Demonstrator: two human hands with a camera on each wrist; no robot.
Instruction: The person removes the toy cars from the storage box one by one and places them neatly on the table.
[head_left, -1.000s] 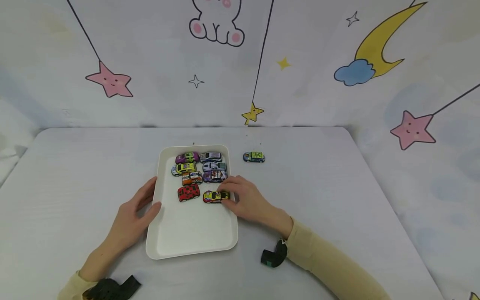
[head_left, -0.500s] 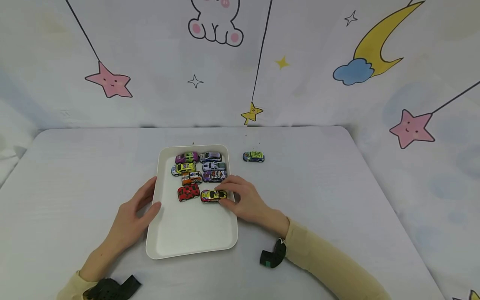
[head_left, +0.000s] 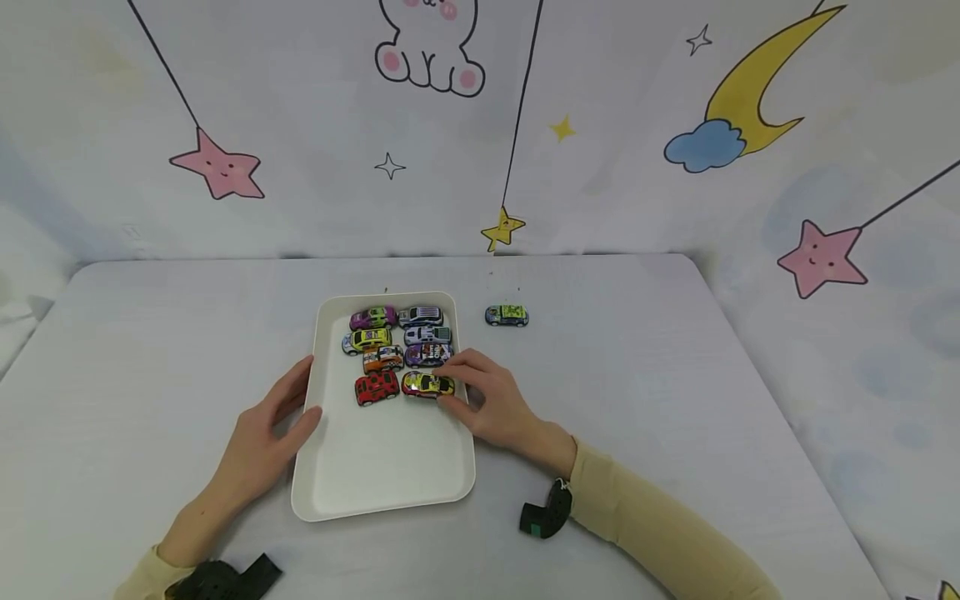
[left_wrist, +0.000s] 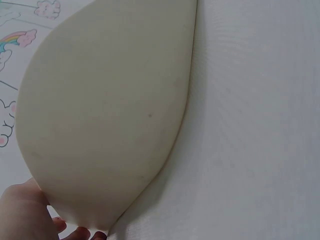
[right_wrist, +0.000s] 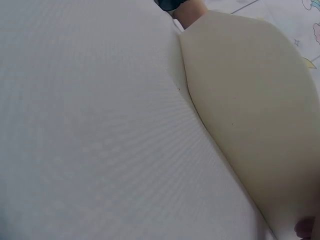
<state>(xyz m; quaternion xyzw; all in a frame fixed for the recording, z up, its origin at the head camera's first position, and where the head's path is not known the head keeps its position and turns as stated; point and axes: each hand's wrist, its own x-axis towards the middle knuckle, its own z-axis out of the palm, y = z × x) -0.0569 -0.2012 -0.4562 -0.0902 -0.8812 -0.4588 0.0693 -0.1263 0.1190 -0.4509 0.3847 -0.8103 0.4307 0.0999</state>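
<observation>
"What's the head view giving us?"

"A person's right hand (head_left: 491,407) is pinching a yellow-and-red toy car (head_left: 424,383) between thumb and fingers inside the white tray (head_left: 390,467), just beside a red car (head_left: 377,388). The left hand (head_left: 264,433) is clasping the tray's left rim."

"And the step?"

"They're apparently squaring up the nearest pair in two columns. The next move seems to be calling for a release, then a reach to the green-and-yellow car (head_left: 507,315), which is sitting on the tabletop (head_left: 645,383), right of the tray's far end."

"Any brands?"

"None I'm making out; the purple car (head_left: 428,355) is wearing pale markings, too small for reading."

"Left wrist?"

"The tray's outer wall is filling much of it, fingers curling at the edge. No lettering is showing."

"Right wrist?"

"Only a sliver of the right hand is showing; there, I'm not able to tell its grip."
</observation>
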